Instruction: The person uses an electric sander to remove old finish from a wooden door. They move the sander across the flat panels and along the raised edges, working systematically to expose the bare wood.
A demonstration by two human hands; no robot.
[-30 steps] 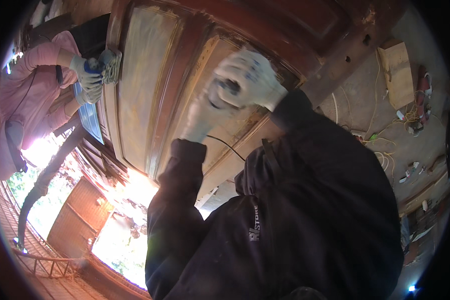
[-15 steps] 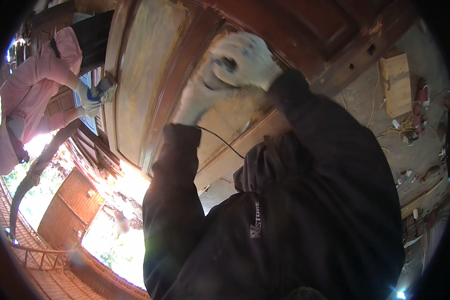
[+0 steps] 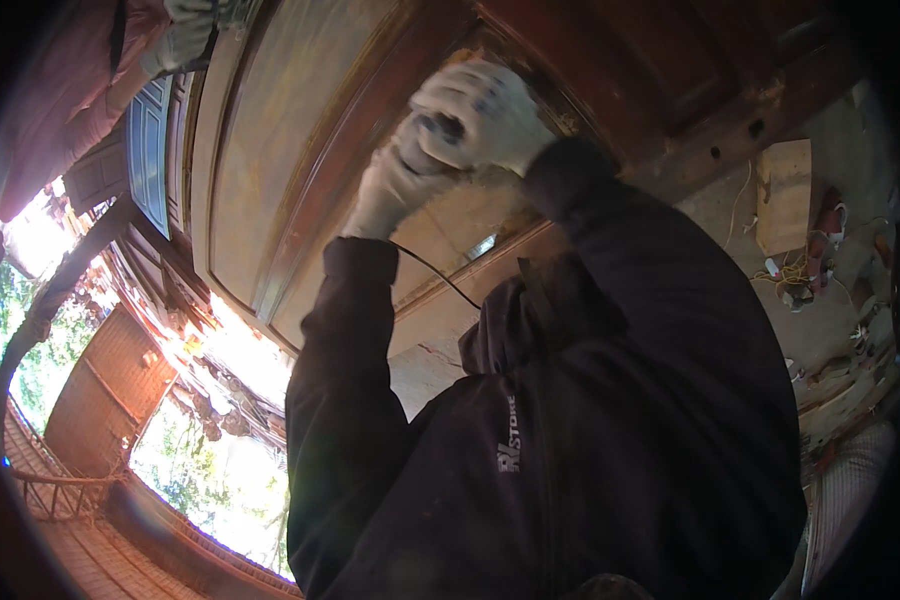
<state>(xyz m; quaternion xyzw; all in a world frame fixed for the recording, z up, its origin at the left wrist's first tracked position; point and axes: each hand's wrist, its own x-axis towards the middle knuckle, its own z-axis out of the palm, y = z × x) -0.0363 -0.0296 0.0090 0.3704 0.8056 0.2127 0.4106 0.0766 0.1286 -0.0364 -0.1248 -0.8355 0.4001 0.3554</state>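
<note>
Both my hands wear white work gloves and dark jacket sleeves. My right hand [image 3: 485,115] is clamped over the top of a small dark corded tool [image 3: 440,128], which is mostly hidden. My left hand [image 3: 390,190] grips it from below. The tool is pressed against a large wooden door [image 3: 270,150] with a pale, worn panel and reddish-brown frame mouldings. A thin black cable [image 3: 440,275] runs from the tool down past my left sleeve toward my chest.
At the top left, a co-worker in a pink sleeve [image 3: 60,90] holds a gloved hand [image 3: 185,40] against the door's far edge. A blue panelled door [image 3: 150,160] stands beyond. A wooden block [image 3: 785,195] and loose cords [image 3: 800,270] lie on the right. A railing [image 3: 60,480] is at lower left.
My two hands have slid the tool a little up and to the right along the door moulding. The co-worker's hand has drifted toward the top-left edge of the picture.
</note>
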